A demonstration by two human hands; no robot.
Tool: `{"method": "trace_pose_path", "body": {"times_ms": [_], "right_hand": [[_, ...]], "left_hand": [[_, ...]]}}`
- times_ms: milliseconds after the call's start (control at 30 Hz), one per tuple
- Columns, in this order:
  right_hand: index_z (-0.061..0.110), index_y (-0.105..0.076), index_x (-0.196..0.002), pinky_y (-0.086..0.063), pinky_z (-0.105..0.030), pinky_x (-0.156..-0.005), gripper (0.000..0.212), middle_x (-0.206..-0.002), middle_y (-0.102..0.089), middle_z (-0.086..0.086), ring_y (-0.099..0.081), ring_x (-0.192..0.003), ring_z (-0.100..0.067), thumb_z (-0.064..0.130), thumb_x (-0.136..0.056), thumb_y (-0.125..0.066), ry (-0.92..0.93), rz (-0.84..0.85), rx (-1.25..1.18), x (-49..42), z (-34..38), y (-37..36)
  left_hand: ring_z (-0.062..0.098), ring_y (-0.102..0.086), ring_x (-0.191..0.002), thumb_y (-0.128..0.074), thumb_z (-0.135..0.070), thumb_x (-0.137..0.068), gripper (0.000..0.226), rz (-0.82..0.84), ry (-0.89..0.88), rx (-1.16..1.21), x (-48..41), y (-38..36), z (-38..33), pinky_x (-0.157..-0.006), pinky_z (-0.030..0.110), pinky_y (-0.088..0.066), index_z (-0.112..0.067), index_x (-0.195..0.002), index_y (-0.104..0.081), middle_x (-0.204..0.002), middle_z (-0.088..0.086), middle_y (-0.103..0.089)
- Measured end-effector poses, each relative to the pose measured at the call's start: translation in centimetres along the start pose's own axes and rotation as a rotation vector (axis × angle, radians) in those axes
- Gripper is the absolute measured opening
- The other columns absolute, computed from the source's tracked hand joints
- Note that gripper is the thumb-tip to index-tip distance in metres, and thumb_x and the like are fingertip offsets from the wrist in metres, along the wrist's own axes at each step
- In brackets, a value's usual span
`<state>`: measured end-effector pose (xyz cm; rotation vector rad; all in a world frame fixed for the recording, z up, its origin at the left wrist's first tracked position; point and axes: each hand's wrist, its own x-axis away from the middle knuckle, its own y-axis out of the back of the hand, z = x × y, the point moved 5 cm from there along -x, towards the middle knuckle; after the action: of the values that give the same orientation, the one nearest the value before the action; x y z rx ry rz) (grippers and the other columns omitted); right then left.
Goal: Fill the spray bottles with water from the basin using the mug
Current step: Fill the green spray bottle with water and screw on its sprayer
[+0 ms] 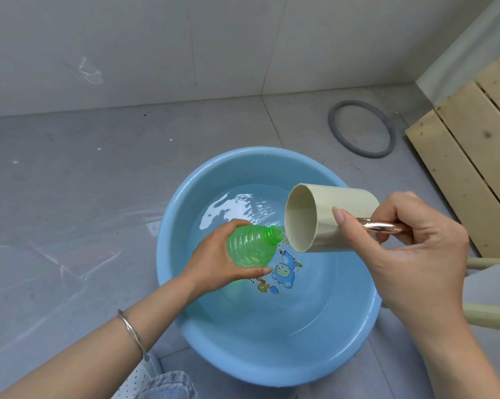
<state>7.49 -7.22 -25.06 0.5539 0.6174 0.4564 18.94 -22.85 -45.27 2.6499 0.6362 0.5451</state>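
Your left hand [211, 260] holds the green spray bottle [251, 246] over the middle of the blue basin [271, 355]. Its grip is curled round the ribbed body, thumb along the underside. The bottle is tilted, with its open threaded neck pointing up and away from you, and it carries no spray head.

Your right hand [415, 249] holds the beige mug [329, 220] over the right half of the basin. That grip is wrapped round the copper-coloured handle [381, 226], with the thumb pressed flat on the mug's side. The mug lies tipped almost on its side, and the low edge of its mouth is just beside the bottle's neck. You cannot tell whether water is running from it.

Water [243, 208] covers the bottom of the basin, rippled at the far side, over a cartoon print [286, 272]. The basin stands on the grey floor [70, 197]. Beyond it, to the right, a grey ring [369, 154] lies flat, next to pale wooden slats [458, 156]. A thin bracelet [130, 331] circles your left wrist.
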Motion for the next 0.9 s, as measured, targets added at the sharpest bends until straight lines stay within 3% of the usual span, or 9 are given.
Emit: {"method": "trace_pose_path", "body": {"times_ms": [167, 300, 400, 567, 733, 900], "right_hand": [[0.012, -0.041, -0.053, -0.026, -0.016, -0.057, 0.042, -0.061, -0.044, 0.002, -0.034, -0.056, -0.011, 0.024, -0.074, -0.075, 0.002, 0.012, -0.003, 0.0, 0.0, -0.1], [0.007, -0.042, -0.053, -0.028, -0.013, -0.052, 0.044, -0.057, -0.044, -0.005, -0.035, -0.051, -0.006, 0.020, -0.073, -0.079, -0.116, -0.029, -0.130, -0.1, -1.1, 0.2], [0.017, -0.038, -0.049, -0.024, -0.012, -0.047, 0.048, -0.043, -0.037, 0.006, -0.031, -0.044, -0.005, 0.016, -0.075, -0.078, -0.232, -0.089, -0.217, 0.0, -3.0, 0.6], [0.013, -0.038, -0.050, -0.024, -0.014, -0.047, 0.047, -0.045, -0.037, 0.007, -0.030, -0.046, -0.005, 0.014, -0.075, -0.078, -0.277, -0.106, -0.208, 0.6, -5.5, 0.1], [0.017, -0.035, -0.054, -0.028, -0.016, -0.064, 0.043, -0.051, -0.034, 0.005, -0.030, -0.058, -0.010, 0.029, -0.076, -0.071, 0.037, 0.015, 0.061, 1.7, -5.5, -1.9], [0.010, -0.043, -0.051, -0.027, -0.024, -0.069, 0.041, -0.050, -0.039, 0.000, -0.031, -0.059, -0.017, 0.024, -0.082, -0.067, 0.385, 0.066, 0.300, 2.4, -5.0, -3.2]], "left_hand": [[0.002, -0.054, -0.114, -0.076, -0.077, -0.040, 0.088, 0.001, -0.001, 0.003, 0.1, 0.0, -0.2, -0.100, 0.031, -0.045, -0.045, -0.118, -0.051, -0.117, -0.028, -0.058], [0.001, -0.055, -0.112, -0.078, -0.075, -0.041, 0.088, -0.006, -0.005, 0.019, 0.1, 0.0, -0.2, -0.098, 0.030, -0.046, -0.044, -0.119, -0.052, -0.115, -0.027, -0.059], [-0.002, -0.054, -0.113, -0.079, -0.074, -0.041, 0.088, -0.005, -0.010, 0.052, 0.2, 0.0, -0.2, -0.098, 0.025, -0.044, -0.043, -0.119, -0.052, -0.117, -0.027, -0.059], [-0.003, -0.056, -0.110, -0.083, -0.071, -0.042, 0.084, -0.019, 0.007, 0.119, 0.2, 0.1, -0.1, -0.091, 0.016, -0.043, -0.045, -0.117, -0.053, -0.114, -0.023, -0.062], [-0.012, -0.059, -0.098, -0.093, -0.054, -0.046, 0.072, -0.048, 0.005, 0.224, 0.5, 0.5, -0.7, -0.079, 0.000, -0.038, -0.045, -0.107, -0.056, -0.103, -0.033, -0.063], [-0.003, -0.063, -0.099, -0.084, -0.061, -0.044, 0.072, -0.057, 0.020, 0.295, 0.4, 0.6, -1.1, -0.085, 0.010, -0.046, -0.041, -0.109, -0.058, -0.102, -0.026, -0.067]]}}
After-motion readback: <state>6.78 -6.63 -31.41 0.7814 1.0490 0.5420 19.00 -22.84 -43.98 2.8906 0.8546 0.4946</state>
